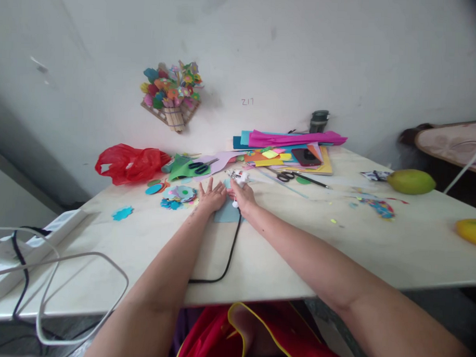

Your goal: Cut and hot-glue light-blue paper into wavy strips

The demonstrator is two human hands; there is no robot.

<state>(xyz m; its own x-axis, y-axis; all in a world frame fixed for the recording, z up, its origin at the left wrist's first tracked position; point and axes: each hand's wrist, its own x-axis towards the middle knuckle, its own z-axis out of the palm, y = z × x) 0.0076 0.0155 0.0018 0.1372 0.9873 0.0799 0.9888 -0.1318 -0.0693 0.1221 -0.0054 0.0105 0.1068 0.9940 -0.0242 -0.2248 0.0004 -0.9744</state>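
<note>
Two bare hands at the middle of the pale tabletop (266, 276): the left hand (213, 199) palm down with fingers fanned, grasping nothing visible; the right hand (244, 197) wrapped around a white corded hand tool (241, 177), at the far end of a pale blue sheet (227, 215). Possible trouble, first, for the left fingers (210, 184): near the tool, and so perhaps liable to be nipped or scorched after a slip, with the tool's exact function impossible to tell. Another likely hazard: the black cord (231, 255), curving toward the near side and passing beneath the left forearm (167, 264), able to tug the tool aside under a careless sweep of that arm. Probable skewing or creasing of the sheet, too, given bracing from the left side only. Just left of the left hand, a pile of flower-shaped cutouts (183, 194), easily scattered by a nudge. Visible of the sheet: a flat, plain surface with a straight near edge, partly covered by the hands; paper or foam, cannot tell. Of the tool: a compact, mostly white body, with greyish, metallic-looking detail toward the left, plus a small white knob (235, 204) on the near side.
</note>
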